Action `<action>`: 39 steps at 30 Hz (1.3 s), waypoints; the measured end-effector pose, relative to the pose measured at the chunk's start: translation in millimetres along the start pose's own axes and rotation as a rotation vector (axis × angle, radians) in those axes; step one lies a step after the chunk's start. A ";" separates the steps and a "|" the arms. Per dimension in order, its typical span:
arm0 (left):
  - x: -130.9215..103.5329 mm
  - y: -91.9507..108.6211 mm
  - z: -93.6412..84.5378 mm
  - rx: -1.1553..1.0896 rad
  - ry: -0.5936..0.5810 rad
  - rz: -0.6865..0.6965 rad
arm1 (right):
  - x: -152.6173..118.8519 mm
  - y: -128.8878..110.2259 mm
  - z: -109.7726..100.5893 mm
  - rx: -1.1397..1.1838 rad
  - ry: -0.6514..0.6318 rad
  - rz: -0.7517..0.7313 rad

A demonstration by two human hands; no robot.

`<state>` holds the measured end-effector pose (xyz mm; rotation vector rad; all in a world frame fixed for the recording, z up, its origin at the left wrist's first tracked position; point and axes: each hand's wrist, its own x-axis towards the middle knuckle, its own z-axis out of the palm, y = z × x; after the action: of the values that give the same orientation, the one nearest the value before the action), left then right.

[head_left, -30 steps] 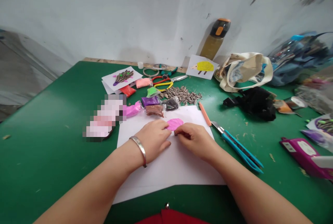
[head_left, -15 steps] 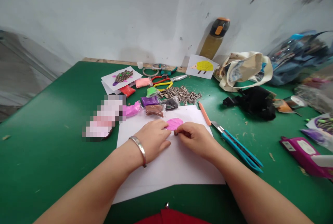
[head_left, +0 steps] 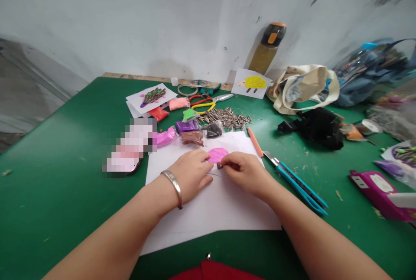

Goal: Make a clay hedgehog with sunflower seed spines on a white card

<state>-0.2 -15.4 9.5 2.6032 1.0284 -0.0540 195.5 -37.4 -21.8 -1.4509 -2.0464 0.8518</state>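
Observation:
A flattened pink clay oval point(head_left: 218, 155) lies on white paper point(head_left: 208, 210). My left hand point(head_left: 191, 174) rests palm down on the paper with its fingers apart, fingertips at the oval's left edge. My right hand point(head_left: 245, 171) pinches a small brown piece of clay point(head_left: 219, 165) just below the oval. Behind the paper are bags of purple clay point(head_left: 187, 126), brown clay point(head_left: 192, 138), black clay point(head_left: 212, 130) and pink clay point(head_left: 165, 136), with a heap of striped seeds point(head_left: 229, 118) beyond.
Right of the paper lie an orange pen-like tool point(head_left: 255, 141) and a blue utility knife point(head_left: 300, 184). Scissors point(head_left: 222, 97), a hedgehog picture point(head_left: 251, 83) and a bottle point(head_left: 267, 48) stand or lie farther back. A blurred-out phone-like object point(head_left: 130, 150) is at left.
Both hands stay almost in place. The brown piece at my right fingertips has shifted very slightly.

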 end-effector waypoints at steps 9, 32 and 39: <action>0.2 0.6 -0.6 0.020 -0.010 0.004 | 1.6 1.5 0.0 0.022 -0.010 0.002; 0.0 0.1 0.1 0.032 -0.004 0.009 | 2.4 0.7 3.1 -0.004 -0.014 -0.010; 0.7 0.4 -0.4 0.027 -0.019 0.006 | 2.5 0.7 2.9 0.003 -0.009 0.001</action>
<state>0.6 -15.0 9.9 2.6250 1.0200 -0.0919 193.2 -35.4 -24.2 -1.4494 -2.0506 0.8627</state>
